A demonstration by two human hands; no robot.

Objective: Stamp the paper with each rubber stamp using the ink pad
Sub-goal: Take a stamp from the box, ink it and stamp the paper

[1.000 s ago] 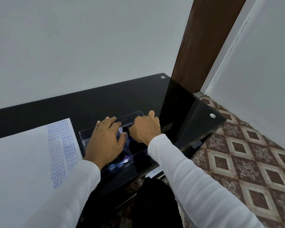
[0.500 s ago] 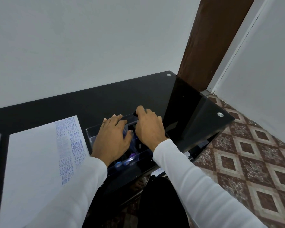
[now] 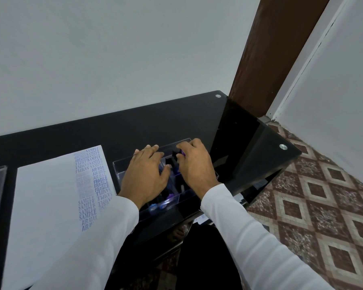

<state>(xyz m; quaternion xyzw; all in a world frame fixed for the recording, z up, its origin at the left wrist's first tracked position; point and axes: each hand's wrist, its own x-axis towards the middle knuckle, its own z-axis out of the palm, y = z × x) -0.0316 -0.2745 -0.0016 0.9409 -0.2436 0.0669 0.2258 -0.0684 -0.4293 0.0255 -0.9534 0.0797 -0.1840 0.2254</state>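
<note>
Lifted clear of the clear box (image 3: 122, 171) since a second ago, a black stamp (image 3: 175, 153) with purple on it is now pinched in the curled right hand (image 3: 194, 164). The left hand (image 3: 146, 174) is laid flat, fingers straight, over the box. The stamped paper (image 3: 50, 195) is waiting beside it on the desk (image 3: 176, 118); inking likely comes next.

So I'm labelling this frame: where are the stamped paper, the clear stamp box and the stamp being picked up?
stamped paper (image 3: 50, 195): head view, blank middle.
clear stamp box (image 3: 122, 170): head view, left wall.
stamp (image 3: 175, 153): head view, black top.
</note>
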